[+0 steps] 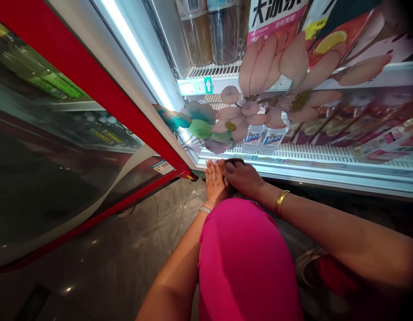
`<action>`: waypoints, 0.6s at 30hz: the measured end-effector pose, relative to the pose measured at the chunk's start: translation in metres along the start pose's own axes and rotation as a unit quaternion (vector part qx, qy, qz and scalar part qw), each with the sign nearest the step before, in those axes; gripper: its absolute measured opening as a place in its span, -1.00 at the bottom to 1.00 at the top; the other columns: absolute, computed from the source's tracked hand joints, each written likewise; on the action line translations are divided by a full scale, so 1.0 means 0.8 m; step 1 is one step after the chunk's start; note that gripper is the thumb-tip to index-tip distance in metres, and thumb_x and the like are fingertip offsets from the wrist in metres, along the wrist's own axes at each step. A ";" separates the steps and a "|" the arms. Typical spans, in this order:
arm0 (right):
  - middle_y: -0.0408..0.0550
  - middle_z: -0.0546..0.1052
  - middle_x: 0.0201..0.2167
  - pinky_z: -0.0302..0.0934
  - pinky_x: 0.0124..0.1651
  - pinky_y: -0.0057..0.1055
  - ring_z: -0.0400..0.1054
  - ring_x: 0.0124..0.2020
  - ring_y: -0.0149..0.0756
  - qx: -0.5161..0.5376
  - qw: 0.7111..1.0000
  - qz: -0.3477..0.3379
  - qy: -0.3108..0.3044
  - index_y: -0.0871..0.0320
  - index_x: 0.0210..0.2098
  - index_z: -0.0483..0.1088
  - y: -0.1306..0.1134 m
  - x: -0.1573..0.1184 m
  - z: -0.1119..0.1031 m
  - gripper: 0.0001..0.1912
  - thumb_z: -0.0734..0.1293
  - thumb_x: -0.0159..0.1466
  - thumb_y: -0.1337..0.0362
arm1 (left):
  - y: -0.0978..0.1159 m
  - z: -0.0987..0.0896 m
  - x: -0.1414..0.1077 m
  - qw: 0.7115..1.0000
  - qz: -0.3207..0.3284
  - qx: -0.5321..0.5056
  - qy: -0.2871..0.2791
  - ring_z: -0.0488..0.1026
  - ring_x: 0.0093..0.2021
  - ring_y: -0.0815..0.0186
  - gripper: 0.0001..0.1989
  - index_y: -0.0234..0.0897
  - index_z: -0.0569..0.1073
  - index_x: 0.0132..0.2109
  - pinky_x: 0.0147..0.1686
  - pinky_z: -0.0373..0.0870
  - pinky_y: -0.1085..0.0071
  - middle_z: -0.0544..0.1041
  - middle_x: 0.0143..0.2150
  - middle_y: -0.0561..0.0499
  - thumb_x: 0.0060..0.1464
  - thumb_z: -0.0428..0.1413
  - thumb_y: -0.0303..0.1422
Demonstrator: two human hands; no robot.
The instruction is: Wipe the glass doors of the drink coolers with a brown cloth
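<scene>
My left hand (216, 180) lies with its fingers stretched out, close to the lower front edge of a lit drinks cooler (307, 176). Right beside it, my right hand (244, 179) has its fingers curled, at the same edge. A dark rounded shape (236, 160) shows at its knuckles; I cannot make out what it is or whether it is held. My pink-clothed knee (243, 249) rises just below both hands. Behind them, two small clear bottles with blue and white labels (264, 136) stand on the bottom shelf.
A red-framed glass door (102, 118) angles off to the left, with bottles visible through it. Large flower shapes (270, 93) cover part of the shelves. Tall bottles (209, 35) and colourful packs (276, 20) fill the upper shelf. Grey shiny floor tiles (153, 232) lie below.
</scene>
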State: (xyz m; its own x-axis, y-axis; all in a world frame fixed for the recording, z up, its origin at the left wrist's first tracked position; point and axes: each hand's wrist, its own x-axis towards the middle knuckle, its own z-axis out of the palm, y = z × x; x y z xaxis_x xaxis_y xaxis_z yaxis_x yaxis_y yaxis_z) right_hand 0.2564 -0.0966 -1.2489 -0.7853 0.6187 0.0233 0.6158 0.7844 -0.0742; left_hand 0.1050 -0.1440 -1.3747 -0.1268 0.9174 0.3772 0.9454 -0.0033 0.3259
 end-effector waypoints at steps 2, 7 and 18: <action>0.28 0.56 0.01 0.11 -0.28 -0.23 0.38 -0.12 -0.06 0.001 1.000 -0.011 -0.008 0.32 0.22 0.43 -0.001 0.002 0.005 -0.55 0.07 0.48 0.44 | 0.004 0.004 0.007 1.000 -0.016 -0.008 0.013 -0.36 0.59 -0.03 -0.12 -0.40 -0.37 0.59 0.55 -0.11 -0.21 -0.24 0.60 -0.38 0.36 -0.01 -0.44; 0.30 0.54 0.00 0.15 -0.15 -0.14 0.36 -0.06 -0.01 0.024 0.998 -0.053 0.013 0.32 0.08 0.50 0.001 0.014 -0.004 -0.59 0.08 0.47 0.42 | 0.000 0.002 0.014 0.999 -0.031 -0.028 0.022 -0.36 0.59 0.01 -0.08 -0.34 -0.43 0.59 0.56 -0.15 -0.18 -0.26 0.61 -0.36 0.36 0.01 -0.42; 0.07 0.56 0.05 0.41 0.14 -0.06 0.46 0.05 -0.15 0.178 0.979 -0.096 0.026 0.20 0.03 0.51 0.000 0.052 0.043 -0.77 0.31 0.47 0.24 | -0.008 -0.014 0.015 0.994 -0.095 -0.052 0.021 -0.38 0.60 0.02 -0.07 -0.44 -0.43 0.58 0.57 -0.20 -0.14 -0.29 0.61 -0.38 0.34 0.01 -0.41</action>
State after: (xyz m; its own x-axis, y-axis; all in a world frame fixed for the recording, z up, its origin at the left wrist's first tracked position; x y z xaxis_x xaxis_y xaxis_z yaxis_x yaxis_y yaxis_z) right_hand 0.2218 -0.0722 -1.2822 -0.8740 0.4704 0.1219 0.3885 0.8271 -0.4063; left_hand 0.0944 -0.1371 -1.3625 -0.3142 0.8880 0.3357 0.8671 0.1245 0.4823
